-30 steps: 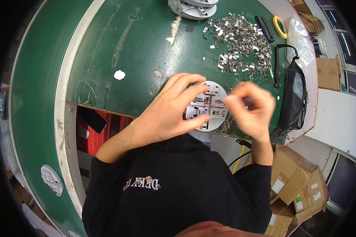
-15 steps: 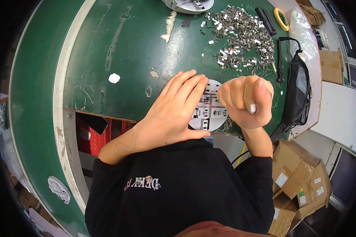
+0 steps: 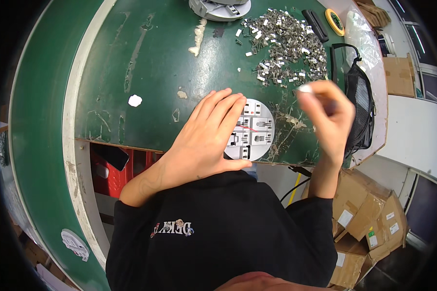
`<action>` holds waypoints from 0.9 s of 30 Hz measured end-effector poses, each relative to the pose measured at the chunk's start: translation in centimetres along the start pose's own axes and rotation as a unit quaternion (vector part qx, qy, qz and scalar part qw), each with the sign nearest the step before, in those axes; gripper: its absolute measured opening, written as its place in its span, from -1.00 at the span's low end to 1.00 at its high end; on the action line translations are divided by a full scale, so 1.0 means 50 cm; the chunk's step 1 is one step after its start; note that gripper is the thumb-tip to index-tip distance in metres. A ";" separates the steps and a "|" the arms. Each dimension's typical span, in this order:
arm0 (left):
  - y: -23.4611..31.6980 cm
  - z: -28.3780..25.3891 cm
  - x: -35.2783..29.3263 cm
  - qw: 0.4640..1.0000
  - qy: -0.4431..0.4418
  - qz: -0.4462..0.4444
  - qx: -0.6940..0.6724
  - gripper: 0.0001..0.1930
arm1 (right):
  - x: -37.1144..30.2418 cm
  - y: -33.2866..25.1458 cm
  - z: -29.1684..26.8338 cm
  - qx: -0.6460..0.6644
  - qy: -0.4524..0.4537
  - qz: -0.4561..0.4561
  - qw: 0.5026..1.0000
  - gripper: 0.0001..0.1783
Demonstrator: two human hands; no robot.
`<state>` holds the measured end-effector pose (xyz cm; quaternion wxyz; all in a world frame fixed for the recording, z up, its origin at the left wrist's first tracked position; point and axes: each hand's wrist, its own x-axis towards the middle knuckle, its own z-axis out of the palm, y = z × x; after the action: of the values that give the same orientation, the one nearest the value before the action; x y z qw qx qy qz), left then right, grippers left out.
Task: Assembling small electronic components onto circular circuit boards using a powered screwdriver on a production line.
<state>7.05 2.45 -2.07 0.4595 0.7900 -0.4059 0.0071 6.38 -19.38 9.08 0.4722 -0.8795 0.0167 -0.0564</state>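
My left hand (image 3: 204,128) lies over the left part of a round white plastic plate (image 3: 268,127), fingers stretched out and thumb apart along the near edge. Raised slots, small metal contacts and a short red wire (image 3: 248,128) show on the uncovered part of the plate. To the right of it, my right hand (image 3: 331,116) is raised in the air, blurred, with its fingers curled. A white patch (image 3: 305,88) shows at a fingertip; whether it is a cover or a held piece cannot be made out.
A pile of small metal clips (image 3: 291,46) spreads over the far right of the green bench (image 3: 165,63). Beside it lie a black bar (image 3: 315,25), a yellow tape roll (image 3: 334,22) and a black mesh bag (image 3: 361,97). Another round white assembly (image 3: 220,10) stands at the far edge.
My right hand has moved right, away from the plate, and turned, uncovering the plate's right side. My left hand stays on the plate. The whole view has shifted slightly.
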 end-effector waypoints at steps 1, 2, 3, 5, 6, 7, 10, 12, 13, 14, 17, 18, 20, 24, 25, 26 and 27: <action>0.001 0.000 0.000 1.000 0.000 -0.005 -0.001 0.01 | 0.002 0.005 -0.005 -0.132 -0.032 0.065 0.989 -0.91; 0.002 0.000 0.001 1.000 -0.001 -0.009 -0.004 0.02 | -0.005 0.027 -0.002 -0.132 -0.031 0.064 0.989 -0.91; 0.003 0.000 0.001 1.000 -0.001 -0.014 -0.006 0.04 | -0.017 0.063 0.004 -0.188 -0.039 0.017 0.981 -0.88; 0.005 0.001 0.003 1.000 -0.003 -0.021 -0.007 0.06 | -0.025 0.084 0.008 -0.242 -0.047 -0.029 0.969 -0.86; 0.005 0.000 0.004 1.000 0.006 -0.019 -0.023 0.00 | -0.028 0.085 0.010 -0.243 -0.044 -0.022 0.969 -0.85; 0.006 -0.002 0.006 0.999 0.015 -0.018 -0.038 -0.06 | -0.030 0.086 0.011 -0.244 -0.041 -0.015 0.969 -0.84; 0.010 -0.002 0.010 0.997 0.032 -0.016 -0.067 -0.18 | -0.035 0.089 0.012 -0.243 -0.035 -0.002 0.969 -0.83; 0.014 0.004 0.014 0.996 0.060 -0.015 -0.058 -0.35 | -0.037 0.092 0.012 -0.239 -0.036 0.000 0.970 -0.82; 0.016 0.008 0.016 0.996 0.074 -0.014 -0.053 -0.43 | -0.038 0.094 0.012 -0.237 -0.037 0.002 0.971 -0.82; 0.017 0.010 0.018 0.995 0.088 -0.013 -0.049 -0.50 | -0.038 0.094 0.012 -0.236 -0.037 0.003 0.971 -0.81; 0.020 0.017 0.023 0.994 0.095 -0.004 -0.044 -0.64 | -0.041 0.090 0.014 -0.236 -0.035 0.001 0.971 -0.81; 0.021 0.019 0.024 0.994 0.099 0.001 -0.041 -0.71 | -0.042 0.088 0.015 -0.237 -0.034 0.000 0.971 -0.80; 0.021 0.021 0.024 0.994 0.102 0.007 -0.038 -0.78 | -0.043 0.089 0.015 -0.237 -0.032 -0.001 0.971 -0.80; 0.023 0.024 0.020 0.990 0.123 -0.009 -0.074 -0.83 | -0.047 0.102 0.019 -0.288 -0.038 -0.052 0.955 -0.79; 0.023 0.024 0.019 0.990 0.124 -0.010 -0.072 -0.83 | -0.046 0.101 0.020 -0.288 -0.039 -0.054 0.955 -0.79; 0.024 0.024 0.018 0.989 0.128 -0.008 -0.075 -0.83 | -0.047 0.099 0.020 -0.287 -0.037 -0.055 0.956 -0.79; 0.024 0.023 0.018 0.988 0.131 -0.006 -0.078 -0.83 | -0.048 0.097 0.020 -0.286 -0.035 -0.056 0.956 -0.80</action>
<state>6.45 0.73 -1.54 0.5692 0.7462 -0.3368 0.0764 4.22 -21.04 4.31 0.1975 -0.9787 -0.0334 -0.0445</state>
